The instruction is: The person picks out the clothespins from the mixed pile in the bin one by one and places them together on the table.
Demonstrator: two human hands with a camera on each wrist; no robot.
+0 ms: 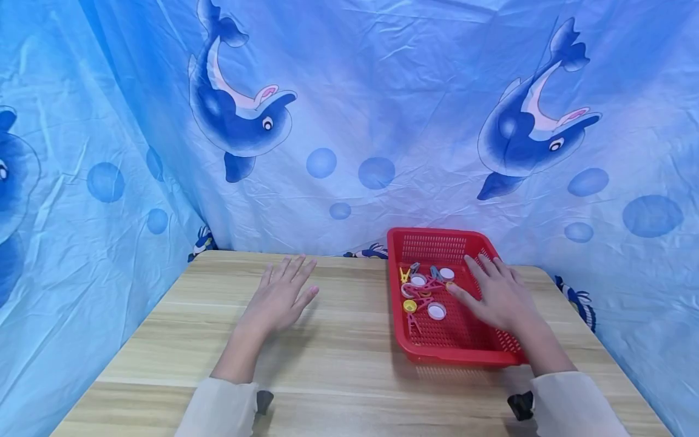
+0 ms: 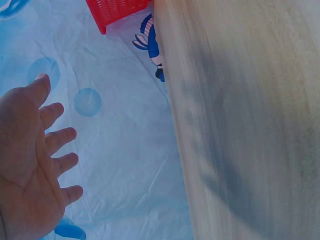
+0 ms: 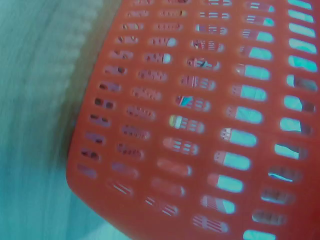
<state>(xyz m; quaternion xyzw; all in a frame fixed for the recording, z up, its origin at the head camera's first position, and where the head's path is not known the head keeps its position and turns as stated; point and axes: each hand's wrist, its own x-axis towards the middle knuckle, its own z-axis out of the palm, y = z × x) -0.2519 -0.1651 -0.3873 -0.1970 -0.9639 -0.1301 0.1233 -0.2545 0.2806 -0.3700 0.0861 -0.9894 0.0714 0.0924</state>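
A red mesh basket (image 1: 437, 233) stands on the right part of a wooden table (image 1: 338, 358). Inside it lie white bottle caps (image 1: 437, 311), a yellow cap (image 1: 409, 305) and pink and yellow clothes pegs (image 1: 423, 290). My right hand (image 1: 491, 294) is spread flat inside the basket, fingers straight, thumb close to the caps, holding nothing. My left hand (image 1: 286, 288) hovers flat over the table left of the basket, fingers straight and apart; the left wrist view shows this left hand (image 2: 35, 160) with an empty palm. The right wrist view shows only the basket wall (image 3: 200, 125), blurred.
A blue dolphin-print cloth (image 1: 349, 121) hangs behind the table and along both sides. The table's far edge (image 2: 172, 110) meets the cloth, with a basket corner (image 2: 112, 10) beyond. Bare wood lies between my left hand and the basket.
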